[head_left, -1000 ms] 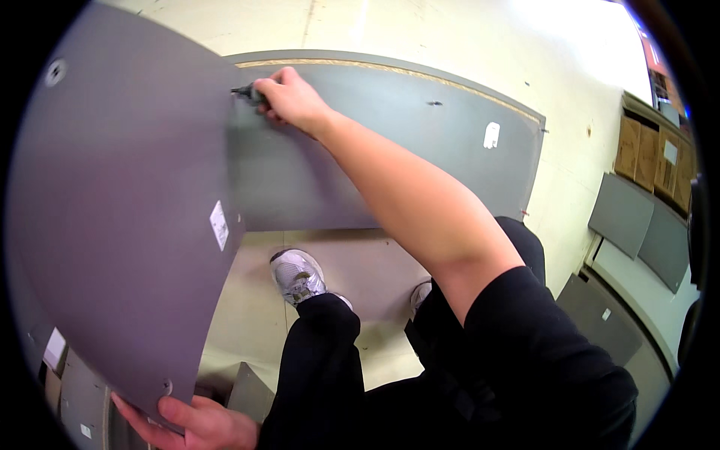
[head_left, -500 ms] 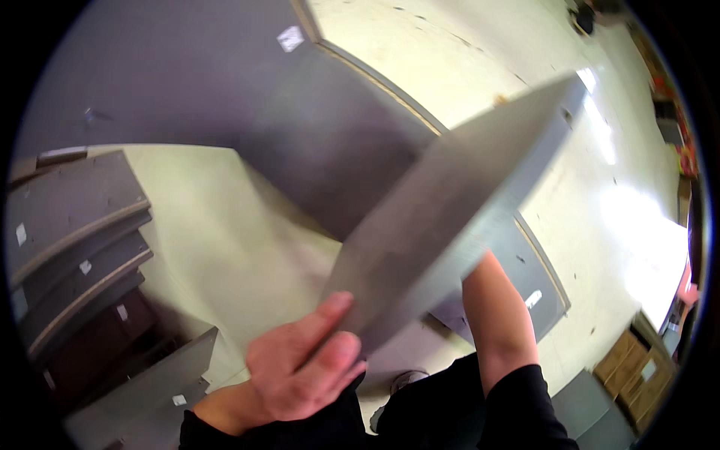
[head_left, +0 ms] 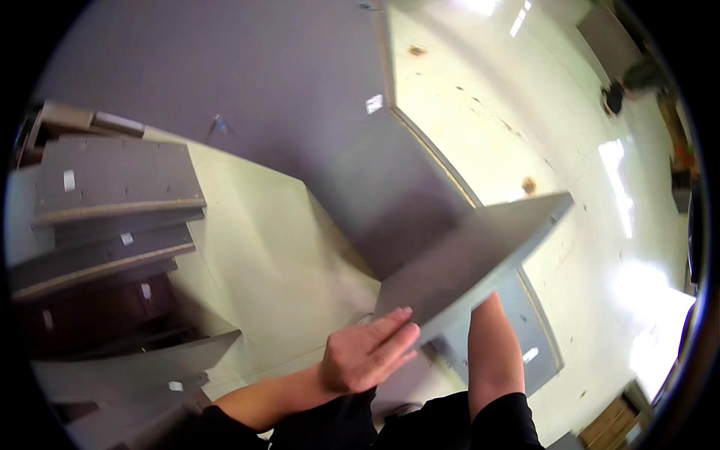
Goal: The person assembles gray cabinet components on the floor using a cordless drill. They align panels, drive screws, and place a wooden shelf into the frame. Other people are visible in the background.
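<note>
A grey board (head_left: 457, 259) with a pale edge is held up in the air in front of me, tilted and reaching up to the right. My left hand (head_left: 371, 352) grips its near lower corner, with fingers lying against the face. My right forearm (head_left: 496, 345) goes up behind the board, which hides the hand and its fingers. Beyond the board is a large grey panel (head_left: 225, 82) with a raw wood-coloured edge and a small white label. A narrower grey panel (head_left: 536, 334), also labelled, shows below the board's right end.
At the left lie stacked grey panels (head_left: 124, 176) and dark brown panels (head_left: 97, 307), with another grey panel (head_left: 135, 379) nearer me. Pale floor (head_left: 255, 232) lies between. Brown cartons (head_left: 611, 427) are at the lower right. Another person's leg and dark shoe (head_left: 613, 99) appear far right.
My left hand and the board's near corner have shifted right in the picture, and the board's far tip sits lower. The surroundings have moved right and down as the view turned.
</note>
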The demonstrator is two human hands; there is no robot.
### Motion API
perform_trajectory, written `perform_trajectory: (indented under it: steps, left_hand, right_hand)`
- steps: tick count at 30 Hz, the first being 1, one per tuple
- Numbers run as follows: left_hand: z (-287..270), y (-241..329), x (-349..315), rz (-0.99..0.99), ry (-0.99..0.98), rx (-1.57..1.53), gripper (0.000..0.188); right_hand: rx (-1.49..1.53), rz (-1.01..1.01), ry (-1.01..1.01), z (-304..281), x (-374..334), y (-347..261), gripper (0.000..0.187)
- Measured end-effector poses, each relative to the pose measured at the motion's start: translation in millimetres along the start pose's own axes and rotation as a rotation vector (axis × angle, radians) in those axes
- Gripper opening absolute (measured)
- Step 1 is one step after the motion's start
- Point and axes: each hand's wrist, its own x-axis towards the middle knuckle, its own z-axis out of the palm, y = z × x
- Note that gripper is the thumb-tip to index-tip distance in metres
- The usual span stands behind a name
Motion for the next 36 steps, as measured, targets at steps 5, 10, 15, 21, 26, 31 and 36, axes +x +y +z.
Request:
perform_trajectory:
  steps: [5, 10, 15, 21, 26, 31, 36]
  left_hand:
    - [-17, 19, -4, -0.203, -0.156, 0.065, 0.044]
    - [-31, 65, 6, -0.547, -0.404, 0.211, 0.029]
    - [-84, 67, -1, -0.79, -0.354, 0.209, 0.025]
    - [-112, 105, -15, -0.84, -0.695, 0.332, 0.018]
    - [-47, 225, -87, -0.447, -1.628, 0.472, 0.021]
    - [35, 453, -120, -0.385, -1.749, 0.086, 0.02]
    - [124, 594, -128, -0.267, -1.817, -0.068, 0.016]
  right_hand:
    - [-0.132, -0.096, -0.275, -122, -80, 64, 0.039]
    - [-0.111, 0.173, -0.41, -340, -211, 146, 0.033]
    - [-0.184, 0.622, 0.049, -548, -347, 238, 0.039]
    - [-0.135, 0.832, 0.122, -673, -489, 320, 0.038]
    - [0.135, 1.12, 0.035, -674, -624, 373, 0.039]
    - [0.223, 1.14, 0.136, -680, -695, 350, 0.037]
    - [0.261, 1.333, 0.166, -743, -703, 338, 0.039]
